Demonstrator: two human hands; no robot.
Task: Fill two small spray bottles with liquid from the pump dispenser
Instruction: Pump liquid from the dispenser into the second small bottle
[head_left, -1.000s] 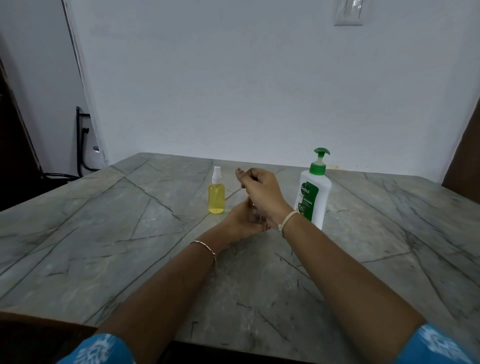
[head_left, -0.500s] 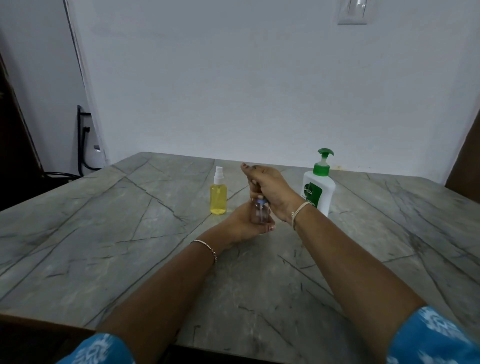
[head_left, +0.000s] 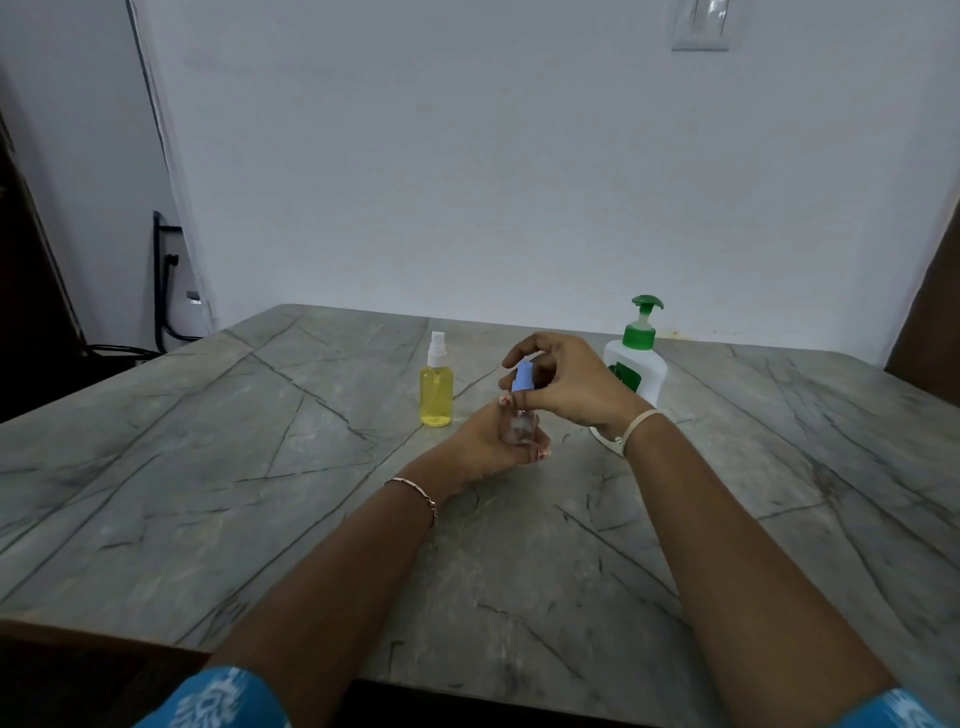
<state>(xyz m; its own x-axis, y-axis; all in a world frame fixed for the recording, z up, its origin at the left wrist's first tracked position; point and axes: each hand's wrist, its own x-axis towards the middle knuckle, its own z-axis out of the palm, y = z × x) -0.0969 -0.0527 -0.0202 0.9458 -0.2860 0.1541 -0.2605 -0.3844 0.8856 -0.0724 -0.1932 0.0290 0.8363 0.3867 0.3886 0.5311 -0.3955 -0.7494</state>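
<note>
Working at a grey veined table (head_left: 208, 467) with the white pump dispenser (head_left: 641, 364) at two o'clock from the hands and the full yellow spray bottle (head_left: 436, 395) at ten o'clock, both upright. Gripping the clear spray bottle (head_left: 519, 428) with the left hand (head_left: 488, 447), fingers curled round it. Pinching a blue cap (head_left: 522, 376) with the right hand (head_left: 571, 384), thumb and fingertips closed on it just above the neck, not clearly touching it.

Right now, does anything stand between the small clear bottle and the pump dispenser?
Only the person's own right hand, pinching the blue cap, lies between the clear bottle in the left hand and the pump dispenser.
</note>
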